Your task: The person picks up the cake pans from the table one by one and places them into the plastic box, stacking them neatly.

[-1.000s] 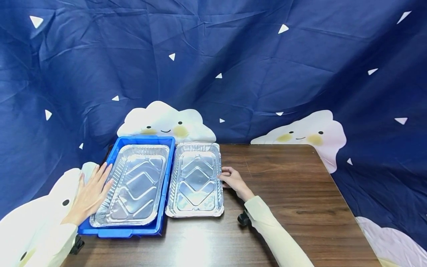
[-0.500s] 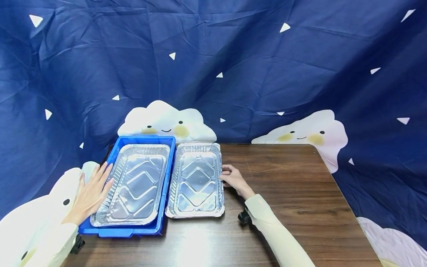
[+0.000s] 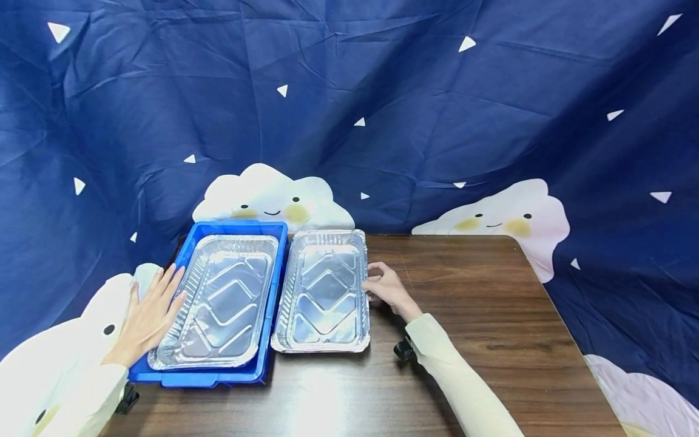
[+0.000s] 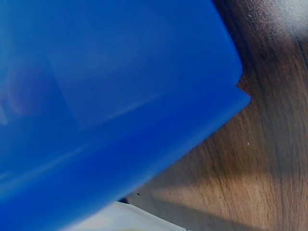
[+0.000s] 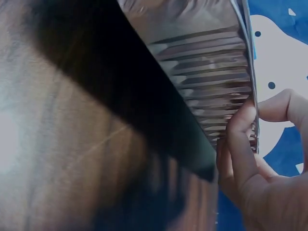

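Note:
In the head view a blue plastic tray [image 3: 191, 380] stands on the left of the table, with one foil pan [image 3: 218, 303] lying inside it. My left hand [image 3: 144, 318] rests on the tray's left rim, fingers straight and spread. Only the tray's blue wall [image 4: 120, 96] shows in the left wrist view. To the right of the tray is a second foil pan [image 3: 324, 297]. My right hand [image 3: 390, 291] pinches this pan's right rim between thumb and fingers. The right wrist view shows the pan's ribbed side [image 5: 211, 77] raised off the table, with a dark shadow underneath.
The brown wooden table [image 3: 475, 303] extends to the right of the pans. Behind it hangs a dark blue cloth [image 3: 382, 91] printed with white clouds and triangles. The tray sits close to the table's left edge.
My right hand has moved slightly up and to the right in the head view, and the second pan's right side has shifted and lifted with it. My left hand and the tray stay put.

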The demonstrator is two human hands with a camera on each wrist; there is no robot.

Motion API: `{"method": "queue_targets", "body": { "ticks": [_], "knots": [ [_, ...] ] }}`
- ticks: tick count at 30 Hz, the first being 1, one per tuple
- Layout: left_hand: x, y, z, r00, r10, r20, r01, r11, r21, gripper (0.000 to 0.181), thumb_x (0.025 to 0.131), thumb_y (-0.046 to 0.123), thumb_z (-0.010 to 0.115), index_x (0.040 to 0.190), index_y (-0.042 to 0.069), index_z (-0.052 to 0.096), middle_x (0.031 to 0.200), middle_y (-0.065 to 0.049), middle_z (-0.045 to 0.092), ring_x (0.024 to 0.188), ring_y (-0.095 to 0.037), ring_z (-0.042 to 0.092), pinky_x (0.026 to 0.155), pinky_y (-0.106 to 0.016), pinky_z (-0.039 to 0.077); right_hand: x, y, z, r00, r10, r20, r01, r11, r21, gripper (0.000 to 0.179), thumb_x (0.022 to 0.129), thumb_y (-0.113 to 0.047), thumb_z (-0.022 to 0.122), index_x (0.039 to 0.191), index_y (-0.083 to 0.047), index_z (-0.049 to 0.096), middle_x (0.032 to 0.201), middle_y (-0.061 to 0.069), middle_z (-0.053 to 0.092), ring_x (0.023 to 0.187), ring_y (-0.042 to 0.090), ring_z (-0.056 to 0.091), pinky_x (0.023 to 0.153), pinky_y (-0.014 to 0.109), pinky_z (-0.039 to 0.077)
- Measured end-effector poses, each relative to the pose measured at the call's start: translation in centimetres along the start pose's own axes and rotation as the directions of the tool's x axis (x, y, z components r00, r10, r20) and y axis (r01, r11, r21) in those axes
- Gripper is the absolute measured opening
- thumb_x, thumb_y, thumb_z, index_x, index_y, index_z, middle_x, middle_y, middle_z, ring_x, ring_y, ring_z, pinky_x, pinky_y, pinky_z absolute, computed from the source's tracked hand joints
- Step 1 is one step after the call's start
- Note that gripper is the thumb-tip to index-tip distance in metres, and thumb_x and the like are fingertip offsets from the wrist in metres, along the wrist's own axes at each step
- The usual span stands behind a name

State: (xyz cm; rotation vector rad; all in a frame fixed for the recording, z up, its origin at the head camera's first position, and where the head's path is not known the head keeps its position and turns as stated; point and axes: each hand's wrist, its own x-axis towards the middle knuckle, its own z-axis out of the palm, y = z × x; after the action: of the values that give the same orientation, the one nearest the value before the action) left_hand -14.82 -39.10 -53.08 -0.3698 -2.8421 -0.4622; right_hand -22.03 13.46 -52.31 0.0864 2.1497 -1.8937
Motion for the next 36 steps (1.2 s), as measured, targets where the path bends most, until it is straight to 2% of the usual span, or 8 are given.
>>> {"method": "queue_targets", "body": {
  "ticks": [5, 14, 19, 27, 33, 36],
  "knots": [
    [0.0, 0.0, 0.1, 1.000, 0.002, -0.002, -0.002, 1.000, 0.004, 0.064, 0.113, 0.031, 0.044, 0.169, 0.008, 0.023, 0.171, -0.026, 0.024, 0.161, -0.044, 0.011, 0.121, -0.070, -0.015, -0.3, -1.1, -0.3, 1.000, 0.003, -0.010, -0.003, 1.000, 0.012, 0.056, 0.084, 0.004, 0.066, 0.137, 0.008, 0.050, 0.114, 0.032, 0.071, 0.064, 0.007, 0.062, 0.058, 0.020, 0.055],
    [-0.1, 0.1, -0.1, 1.000, 0.004, -0.010, -0.004, 1.000, 0.006, 0.063, 0.112, 0.029, 0.046, 0.168, 0.007, 0.025, 0.171, -0.026, 0.026, 0.162, -0.041, 0.009, 0.121, -0.070, -0.014, -1.0, -3.6, -0.8, 0.999, -0.008, -0.034, 0.006, 0.999, -0.048, 0.056, 0.082, 0.004, 0.064, 0.137, 0.006, 0.053, 0.112, 0.029, 0.074, 0.065, 0.007, 0.063, 0.060, 0.022, 0.057],
    [-0.1, 0.0, -0.2, 1.000, 0.002, -0.006, -0.002, 1.000, 0.007, 0.064, 0.112, 0.030, 0.045, 0.169, 0.008, 0.023, 0.171, -0.026, 0.025, 0.161, -0.043, 0.011, 0.121, -0.069, -0.014, -1.5, -5.3, -0.8, 0.999, -0.005, -0.038, 0.004, 1.000, -0.029, 0.057, 0.081, 0.004, 0.063, 0.138, 0.006, 0.052, 0.104, 0.022, 0.075, 0.065, 0.007, 0.062, 0.057, 0.020, 0.056],
    [0.0, -0.1, -0.1, 0.999, 0.019, -0.029, -0.019, 1.000, 0.009, 0.063, 0.113, 0.029, 0.045, 0.168, 0.008, 0.026, 0.170, -0.026, 0.027, 0.161, -0.043, 0.012, 0.121, -0.072, -0.011, -2.3, -7.7, -0.1, 0.999, -0.020, -0.043, 0.020, 1.000, 0.010, 0.051, 0.084, 0.006, 0.064, 0.134, 0.007, 0.053, 0.092, 0.017, 0.076, 0.060, 0.007, 0.061, 0.056, 0.020, 0.056],
    [0.0, -0.2, 0.1, 0.999, 0.021, -0.033, -0.021, 1.000, 0.011, 0.063, 0.112, 0.028, 0.046, 0.168, 0.008, 0.025, 0.170, -0.026, 0.027, 0.160, -0.044, 0.014, 0.121, -0.071, -0.011, -2.8, -9.3, 1.0, 0.999, -0.040, -0.030, 0.040, 0.999, 0.027, 0.049, 0.084, 0.006, 0.064, 0.132, 0.008, 0.054, 0.077, 0.003, 0.070, 0.060, 0.005, 0.062, 0.059, 0.021, 0.057],
    [0.0, -0.3, 0.1, 0.999, 0.021, -0.029, -0.020, 1.000, 0.010, 0.064, 0.112, 0.028, 0.045, 0.169, 0.009, 0.024, 0.171, -0.025, 0.026, 0.160, -0.045, 0.014, 0.121, -0.071, -0.012, -2.9, -9.8, 1.7, 0.998, -0.051, -0.024, 0.051, 0.998, 0.026, 0.049, 0.084, 0.006, 0.064, 0.132, 0.008, 0.055, 0.076, 0.002, 0.070, 0.061, 0.005, 0.061, 0.058, 0.020, 0.056]
  ]
}}
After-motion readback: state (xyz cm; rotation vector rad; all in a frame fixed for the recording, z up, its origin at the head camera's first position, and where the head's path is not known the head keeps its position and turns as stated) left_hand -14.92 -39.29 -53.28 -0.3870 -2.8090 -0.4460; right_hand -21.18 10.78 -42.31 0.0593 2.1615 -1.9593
